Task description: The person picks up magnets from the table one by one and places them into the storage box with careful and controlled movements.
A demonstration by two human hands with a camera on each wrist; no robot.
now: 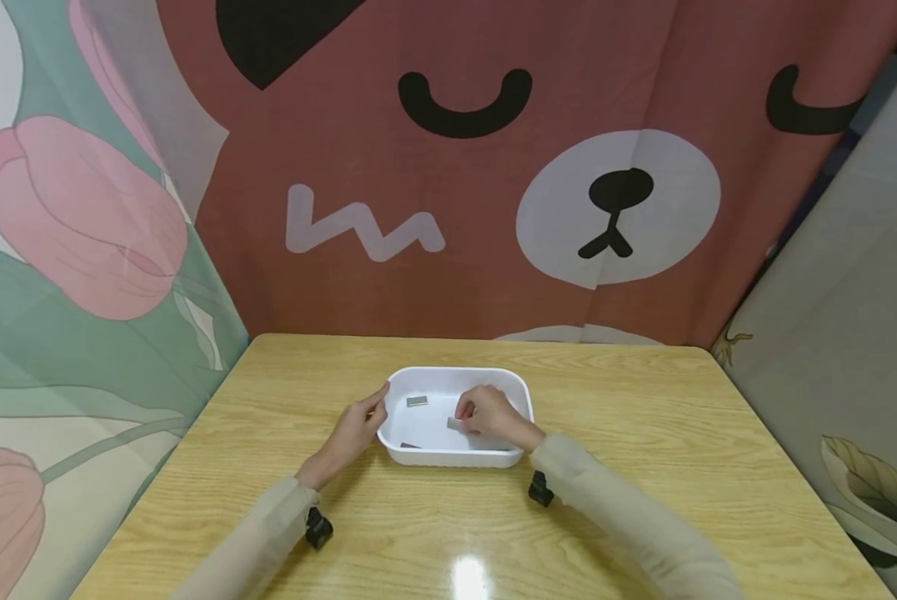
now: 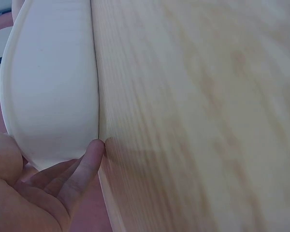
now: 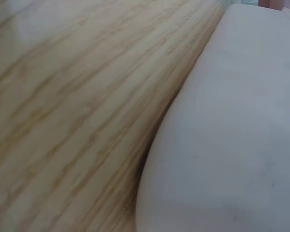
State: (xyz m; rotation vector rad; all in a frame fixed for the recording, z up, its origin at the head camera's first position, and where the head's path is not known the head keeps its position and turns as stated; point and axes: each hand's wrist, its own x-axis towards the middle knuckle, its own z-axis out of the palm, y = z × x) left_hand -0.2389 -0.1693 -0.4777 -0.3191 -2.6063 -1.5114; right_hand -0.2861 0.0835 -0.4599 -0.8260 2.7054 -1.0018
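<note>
A white plastic basin (image 1: 437, 457) with rounded corners sits on the wooden table. My left hand (image 1: 357, 427) holds the basin's left end; in the left wrist view its fingers (image 2: 89, 166) lie against the outer wall near the base. Inside the basin, my right hand (image 1: 489, 412) pinches a small flat silver-grey piece (image 1: 454, 423) by its right end. Another small grey rectangular piece (image 1: 417, 402) lies on the basin floor toward the back left. A dark reddish piece (image 1: 409, 446) shows partly behind the front wall. In the right wrist view, the basin wall hides the right fingers.
The wooden table (image 1: 643, 417) extends around the basin on all sides. Behind it hangs a brown curtain (image 1: 478, 292) with a bear print, and patterned cloths (image 1: 103, 350) hang at both sides. Dark wrist cameras (image 1: 318, 528) sit under both sleeves.
</note>
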